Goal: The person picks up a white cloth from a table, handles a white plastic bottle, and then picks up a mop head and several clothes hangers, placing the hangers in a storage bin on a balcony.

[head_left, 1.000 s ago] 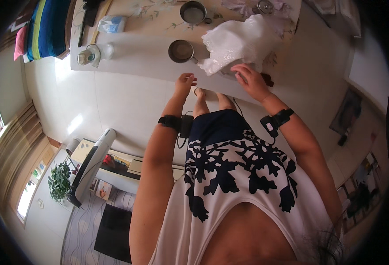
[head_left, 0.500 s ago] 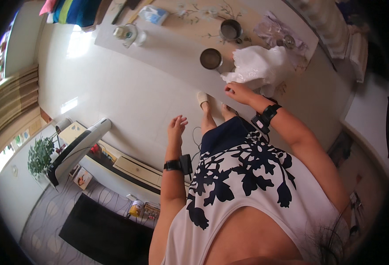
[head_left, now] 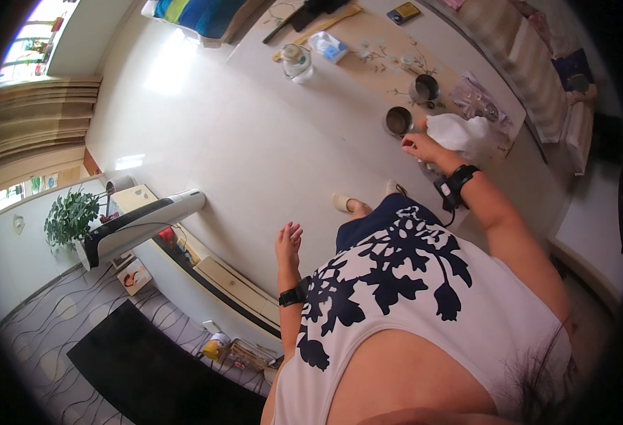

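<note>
first inspector: nearest finding?
second inspector: the left hand (head_left: 288, 244), above the pale glossy floor (head_left: 241, 149), fingers loosely parted.
first inspector: the right hand (head_left: 425, 149)?
second inspector: by the near edge of the pale flower-patterned table (head_left: 357, 91), fingers bent; whether they pinch anything, i cannot tell. a round silvery metal cup (head_left: 399, 119) stands just beyond the fingertips, contact unclear. a crumpled white fabric cloth (head_left: 461, 132) lies right of them.
first inspector: farther?
second inspector: another round silvery metal cup (head_left: 425, 88).

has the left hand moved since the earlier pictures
Yes: the left hand has moved away from the table, from near its edge to farther out over the floor.
</note>
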`<state>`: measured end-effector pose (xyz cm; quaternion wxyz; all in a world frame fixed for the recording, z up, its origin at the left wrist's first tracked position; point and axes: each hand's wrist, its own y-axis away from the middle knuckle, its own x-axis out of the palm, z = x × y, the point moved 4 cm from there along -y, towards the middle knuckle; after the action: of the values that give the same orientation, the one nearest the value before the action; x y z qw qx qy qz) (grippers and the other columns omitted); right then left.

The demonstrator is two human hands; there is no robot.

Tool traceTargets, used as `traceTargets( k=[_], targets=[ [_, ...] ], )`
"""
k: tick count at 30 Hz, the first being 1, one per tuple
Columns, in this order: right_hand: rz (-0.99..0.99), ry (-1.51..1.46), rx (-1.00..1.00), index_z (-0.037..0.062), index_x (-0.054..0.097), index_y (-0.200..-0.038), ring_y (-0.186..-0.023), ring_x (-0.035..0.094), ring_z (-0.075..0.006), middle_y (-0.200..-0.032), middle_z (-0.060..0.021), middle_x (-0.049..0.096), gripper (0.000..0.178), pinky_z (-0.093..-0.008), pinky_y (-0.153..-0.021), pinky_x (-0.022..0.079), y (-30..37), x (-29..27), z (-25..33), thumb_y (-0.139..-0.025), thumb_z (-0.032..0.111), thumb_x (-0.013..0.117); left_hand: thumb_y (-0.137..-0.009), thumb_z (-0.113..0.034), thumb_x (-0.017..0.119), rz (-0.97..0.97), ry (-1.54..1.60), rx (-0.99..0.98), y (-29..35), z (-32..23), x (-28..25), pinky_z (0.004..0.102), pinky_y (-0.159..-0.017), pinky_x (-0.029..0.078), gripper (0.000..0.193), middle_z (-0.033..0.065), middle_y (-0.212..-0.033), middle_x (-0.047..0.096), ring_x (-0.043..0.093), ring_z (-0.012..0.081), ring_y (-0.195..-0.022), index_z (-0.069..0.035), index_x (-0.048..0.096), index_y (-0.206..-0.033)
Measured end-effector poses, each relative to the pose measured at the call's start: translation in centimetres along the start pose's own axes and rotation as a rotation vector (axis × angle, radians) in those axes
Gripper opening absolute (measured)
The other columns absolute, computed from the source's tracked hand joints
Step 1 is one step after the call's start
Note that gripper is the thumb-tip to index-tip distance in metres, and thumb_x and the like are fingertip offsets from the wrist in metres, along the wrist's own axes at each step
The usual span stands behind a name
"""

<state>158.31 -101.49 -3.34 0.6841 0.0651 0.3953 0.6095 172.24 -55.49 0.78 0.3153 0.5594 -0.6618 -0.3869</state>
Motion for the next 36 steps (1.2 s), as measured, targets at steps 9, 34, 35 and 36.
traceTargets(
  k=[9, 34, 35, 36],
  targets=[
    [-0.095, 0.046, -0.077, 0.0029, 0.058, -0.096, -0.081, 0.06, -0.0236, -0.086, -0.0122, 0.064, 0.024, -0.0326, -0.074, 0.047, 1.4, -5.4, -0.6, -0.081, 0.021, 0.062, -0.089, -0.029, 0.053, -0.123, 0.172, 0.15, -0.9, 0.4, -4.2, 0.0255, -0.074, 0.046, 0.036, 0.0083, -0.111, 0.058, 0.058, 0.0181, -0.094, -0.007, 0.05, -0.117],
    [-1.02, -0.254, 0.348, 0.0011, 0.041, -0.121, -0.106, 0.052, -0.0324, -0.114, -0.0209, 0.052, 0.07, -0.0376, -0.089, 0.042, 2.8, 6.0, -20.2, -0.07, 0.037, 0.074, -0.093, -0.03, 0.044, 0.136, -0.107, 0.176, -5.5, -3.4, -6.2, 0.0285, -0.081, 0.044, 0.037, 0.0094, -0.12, 0.054, 0.054, 0.0215, -0.103, -0.009, 0.048, -0.123],
    [-1.091, -0.335, 0.344, 0.0014, 0.04, -0.125, -0.109, 0.049, -0.0347, -0.116, -0.0218, 0.051, 0.073, -0.0397, -0.092, 0.041, 4.3, 8.0, -20.7, -0.07, 0.035, 0.074, -0.093, -0.029, 0.044, 0.084, -0.16, 0.173, -6.9, -4.4, -5.7, 0.0274, -0.081, 0.044, 0.037, 0.0108, -0.121, 0.053, 0.054, 0.0219, -0.103, -0.007, 0.047, -0.123],
    [-1.103, -0.341, 0.377, 0.0014, 0.04, -0.125, -0.109, 0.049, -0.0347, -0.116, -0.0218, 0.051, 0.073, -0.0397, -0.092, 0.041, 5.1, 8.8, -20.9, -0.07, 0.035, 0.074, -0.093, -0.028, 0.045, 0.014, -0.2, 0.169, -7.2, -5.4, -5.6, 0.0263, -0.08, 0.044, 0.037, 0.0122, -0.121, 0.053, 0.055, 0.0222, -0.103, -0.006, 0.047, -0.122]
  ],
)
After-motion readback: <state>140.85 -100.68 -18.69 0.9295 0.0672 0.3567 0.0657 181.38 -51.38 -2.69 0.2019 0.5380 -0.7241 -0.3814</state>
